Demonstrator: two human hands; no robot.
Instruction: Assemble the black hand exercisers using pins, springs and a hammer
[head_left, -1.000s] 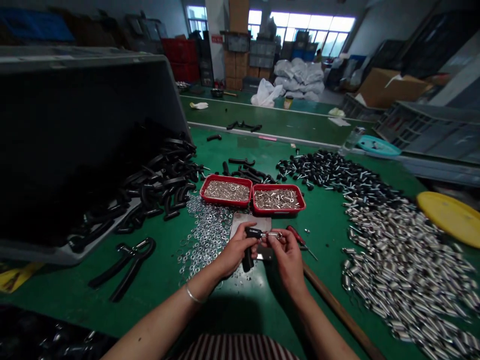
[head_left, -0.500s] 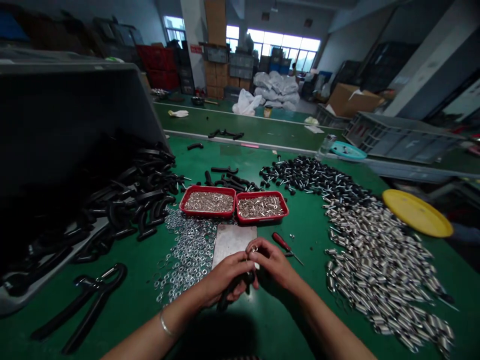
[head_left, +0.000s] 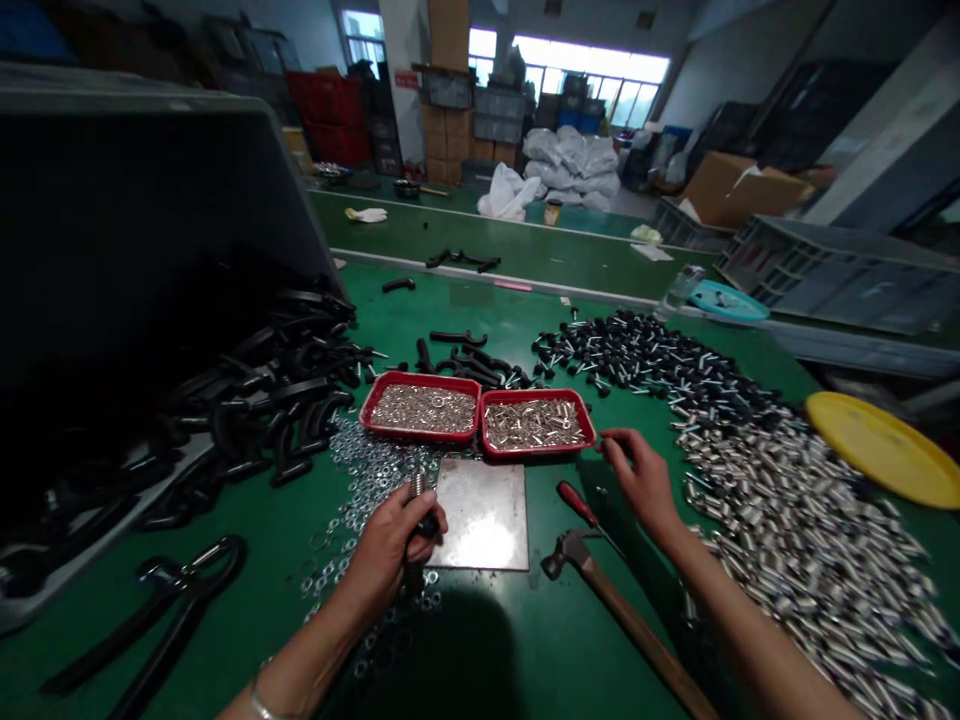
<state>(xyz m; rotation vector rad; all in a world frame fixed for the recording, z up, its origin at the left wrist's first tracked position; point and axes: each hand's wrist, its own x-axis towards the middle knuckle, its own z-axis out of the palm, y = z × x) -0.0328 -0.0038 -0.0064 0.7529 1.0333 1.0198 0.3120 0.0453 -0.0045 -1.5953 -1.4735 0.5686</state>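
Note:
My left hand [head_left: 401, 530] is closed around a black handle part with a metal spring [head_left: 418, 485] standing up out of the grip. It is at the left edge of a flat metal plate [head_left: 484, 515]. Most of the handle part is hidden by my fingers. My right hand [head_left: 637, 475] reaches beside the right corner of a red tray of small metal pins [head_left: 536, 425], its fingers loosely bent and apart, with nothing visible in them. A red-handled screwdriver [head_left: 577, 502] and a claw hammer [head_left: 626, 600] lie below and left of it.
Another red tray [head_left: 420, 405] holds small metal pieces. Loose nuts [head_left: 360, 490] spread left of the plate. Black handles [head_left: 255, 400] spill from a grey crate [head_left: 289, 190]. Black-headed bolts [head_left: 637, 350] and springs [head_left: 810, 520] are heaped right, near a yellow lid [head_left: 885, 448]. An assembled gripper [head_left: 180, 590] lies front left.
My hands were together at the plate's lower edge. They have separated: the left moved left with the handle part, the right moved up and right to the tray's corner. The hammer now shows.

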